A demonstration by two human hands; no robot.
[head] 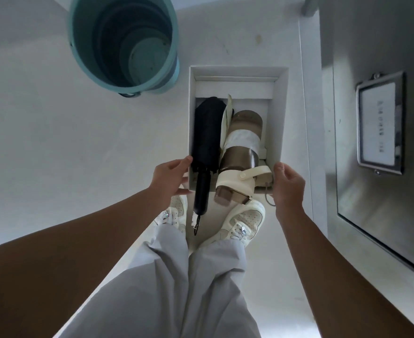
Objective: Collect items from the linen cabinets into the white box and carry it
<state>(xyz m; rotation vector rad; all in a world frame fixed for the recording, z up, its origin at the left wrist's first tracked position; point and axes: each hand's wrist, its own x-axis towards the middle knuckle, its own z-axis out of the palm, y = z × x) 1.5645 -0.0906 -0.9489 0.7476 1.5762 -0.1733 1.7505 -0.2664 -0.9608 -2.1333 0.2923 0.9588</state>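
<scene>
Single view, head-worn and wide-angle. I read it as pointing almost straight down along the wearer's forearms to the floor (54, 142). The left hand (169, 176) and right hand (289, 186) sit mid-frame, close to the lens, holding the box (282, 113). Shoes (245, 220) show just below, a bucket (108, 45) at the top edge and a metal cabinet (371, 228) at the right edge.
</scene>
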